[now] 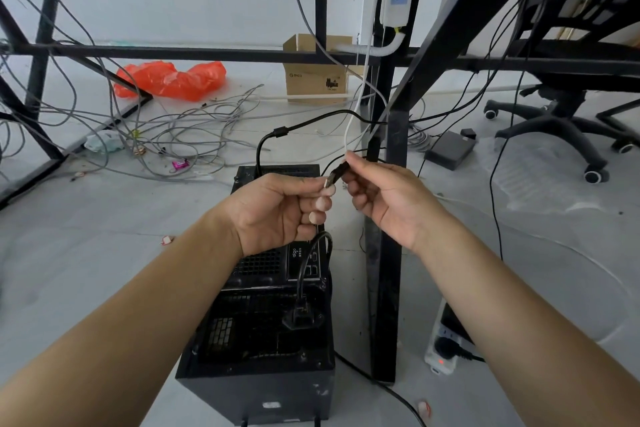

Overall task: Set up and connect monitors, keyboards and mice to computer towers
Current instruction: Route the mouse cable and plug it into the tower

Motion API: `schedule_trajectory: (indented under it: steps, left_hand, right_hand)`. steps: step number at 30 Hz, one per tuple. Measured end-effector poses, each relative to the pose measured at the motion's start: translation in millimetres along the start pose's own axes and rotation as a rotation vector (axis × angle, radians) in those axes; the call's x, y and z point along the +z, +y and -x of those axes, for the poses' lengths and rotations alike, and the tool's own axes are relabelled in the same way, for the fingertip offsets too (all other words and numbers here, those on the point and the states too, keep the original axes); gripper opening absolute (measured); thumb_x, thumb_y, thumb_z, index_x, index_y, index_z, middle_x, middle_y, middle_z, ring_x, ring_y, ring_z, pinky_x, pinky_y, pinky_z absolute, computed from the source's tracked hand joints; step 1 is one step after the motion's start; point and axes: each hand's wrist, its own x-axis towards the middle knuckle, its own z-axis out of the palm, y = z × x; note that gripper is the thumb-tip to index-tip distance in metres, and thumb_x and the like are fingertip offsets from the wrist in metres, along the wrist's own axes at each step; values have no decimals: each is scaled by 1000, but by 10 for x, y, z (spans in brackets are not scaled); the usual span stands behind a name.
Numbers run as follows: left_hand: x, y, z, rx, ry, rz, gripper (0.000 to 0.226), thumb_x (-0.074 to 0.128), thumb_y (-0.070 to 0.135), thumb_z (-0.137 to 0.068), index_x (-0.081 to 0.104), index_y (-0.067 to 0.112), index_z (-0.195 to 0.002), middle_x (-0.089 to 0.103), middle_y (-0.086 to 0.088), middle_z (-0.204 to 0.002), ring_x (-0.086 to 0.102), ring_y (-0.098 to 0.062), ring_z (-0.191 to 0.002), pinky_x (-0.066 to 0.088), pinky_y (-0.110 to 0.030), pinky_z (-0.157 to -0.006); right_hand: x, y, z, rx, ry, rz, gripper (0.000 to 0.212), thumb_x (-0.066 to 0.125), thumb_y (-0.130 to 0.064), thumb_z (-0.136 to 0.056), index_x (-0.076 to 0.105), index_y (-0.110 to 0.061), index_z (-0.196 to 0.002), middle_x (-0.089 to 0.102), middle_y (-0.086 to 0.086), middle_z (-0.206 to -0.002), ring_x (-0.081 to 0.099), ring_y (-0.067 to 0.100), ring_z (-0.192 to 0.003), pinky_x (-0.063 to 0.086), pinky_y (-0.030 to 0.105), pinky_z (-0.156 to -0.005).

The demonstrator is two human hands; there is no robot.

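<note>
Nearest, the tower [263, 340] sits on the floor with its vented back panel turned to the person, probably so the ports can be seen and reached. It is a black metal box with perforated grilles and a scuffed, dusty near edge. A thick rubbery power cord [303, 317] is already seated in its socket low on the panel and loops up in a stiff arch. To the right, by the foot of a black steel leg [381, 270], a white plastic strip [445, 343] lies flat on the floor with a red light lit. Above the tower's far edge the left hand [287, 208] and right hand [381, 198] meet on a USB plug [334, 175]. The left fingers [320, 204] are curled and pinch the bright metal tip, while the right thumb and forefinger clamp the black moulded housing where its thin cable leaves. The plug is held up and tilted, apparently to check its orientation before it goes into a port. Beyond, grey cables [180, 135] tangle loosely across the pale floor, and a matte black brick [450, 149] lies right of the leg. A wheeled chair [554, 121] stands further right. Near the wall edge of the floor sit a crumpled orange plastic bag [169, 78] and an open cardboard box [317, 76].
</note>
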Motion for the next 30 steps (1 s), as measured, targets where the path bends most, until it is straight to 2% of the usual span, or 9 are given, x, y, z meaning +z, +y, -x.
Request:
schedule_trajectory:
  steps: [4, 8, 14, 17, 19, 21, 23, 26, 30]
  left_hand:
    - [2, 16, -8, 13, -8, 14, 14, 60, 24, -86, 68, 15, -79, 54, 2, -70, 44, -11, -63, 31, -22, -57]
    - [-21, 4, -26, 32, -1, -2, 12, 61, 24, -87, 67, 15, -81, 55, 2, -70, 45, -11, -62, 35, -20, -54]
    - [-104, 2, -52, 64, 96, -183, 15, 69, 31, -83, 72, 17, -79, 61, 1, -71, 50, -9, -63, 40, -20, -56]
    - [-162, -38, -94, 99, 258, -226, 21, 66, 34, -89, 73, 16, -81, 65, 0, -71, 51, -10, -61, 37, -22, -56]
    - [-229, -98, -143, 141, 451, -326, 30, 60, 37, -96, 74, 15, -81, 67, 1, -70, 52, -11, -61, 36, -24, -56]
    - [-315, -162, -188, 204, 675, -489, 38, 54, 41, -99, 74, 14, -80, 69, 1, -71, 55, -12, -65, 42, -27, -61]
    - [-436, -233, -211, 275, 852, -749, 43, 50, 42, -101, 72, 15, -77, 71, -1, -74, 61, -16, -71, 46, -31, -70]
    - [-581, -365, -188, 308, 967, -1068, 44, 45, 43, -102, 69, 13, -79, 68, -6, -72, 62, -26, -74, 49, -37, -68]
    - [-661, -509, -199, 388, 1025, -1180, 45, 47, 37, -102, 64, 4, -77, 63, -10, -70, 58, -33, -73, 45, -40, -63]
  right_hand:
    - [-4, -6, 6, 51, -27, -51, 12, 72, -20, -88, 68, -8, -88, 67, 1, -72, 57, 6, -61, 47, 13, -51]
    - [-38, -3, 4, 33, -68, -78, 10, 69, -19, -90, 71, -10, -86, 67, 1, -76, 58, 7, -65, 49, 14, -57]
    - [-115, 71, -14, -36, -209, -83, 16, 68, -16, -81, 72, -13, -96, 72, 2, -93, 65, 10, -81, 53, 17, -66]
    - [-152, 136, -57, -64, -179, -72, 16, 68, -14, -82, 71, -15, -97, 74, 4, -104, 68, 10, -83, 53, 17, -65]
    - [-179, 183, -103, -81, -124, -52, 18, 67, -12, -87, 70, -14, -104, 74, 6, -108, 68, 11, -84, 52, 18, -65]
    - [-203, 230, -141, -98, -78, 9, 19, 62, -8, -94, 68, -13, -111, 74, 5, -110, 68, 11, -88, 51, 19, -69]
    - [-213, 280, -166, -107, -45, 86, 22, 60, -6, -96, 68, -13, -116, 75, 2, -110, 68, 10, -91, 51, 20, -72]
    - [-194, 362, -174, -131, -25, 231, 21, 62, -8, -96, 69, -14, -114, 76, 2, -108, 68, 10, -89, 51, 19, -70]
    - [-146, 481, -190, -140, -2, 363, 17, 69, -15, -93, 71, -13, -110, 76, 5, -102, 68, 10, -84, 50, 22, -69]
